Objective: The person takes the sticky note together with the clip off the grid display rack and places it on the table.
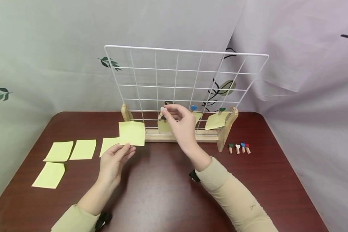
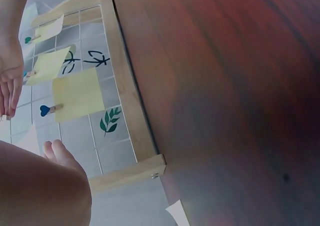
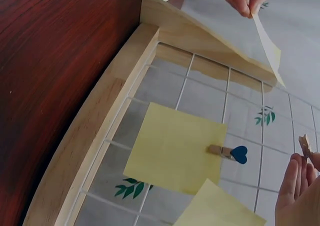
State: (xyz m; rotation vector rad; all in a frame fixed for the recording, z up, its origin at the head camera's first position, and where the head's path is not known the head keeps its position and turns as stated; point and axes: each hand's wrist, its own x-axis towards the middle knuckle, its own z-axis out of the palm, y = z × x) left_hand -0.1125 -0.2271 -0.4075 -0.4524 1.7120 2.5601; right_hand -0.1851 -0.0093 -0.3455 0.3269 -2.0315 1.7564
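Observation:
My left hand (image 1: 113,162) pinches a yellow sticky note (image 1: 131,133) by its lower edge, holding it up before the left end of a white wire grid (image 1: 177,87). Between thumb and fingertips of my right hand (image 1: 183,124) is a small wooden clothespin with a white heart (image 1: 163,109), near the middle of the grid. In the right wrist view, this clothespin (image 3: 304,146) is apart from the held note (image 3: 270,48). Three notes hang on the grid; a dark blue heart clothespin (image 3: 235,154) grips one, a blue heart (image 1: 194,108) another, and a green heart (image 1: 222,110) the rightmost.
Wooden feet (image 1: 227,130) and a wooden bar carry the grid on the dark red table (image 1: 162,193). Several loose sticky notes (image 1: 59,151) lie at the left. Right of the stand lie several heart clothespins (image 1: 238,148). A patterned cloth (image 1: 61,58) hangs behind.

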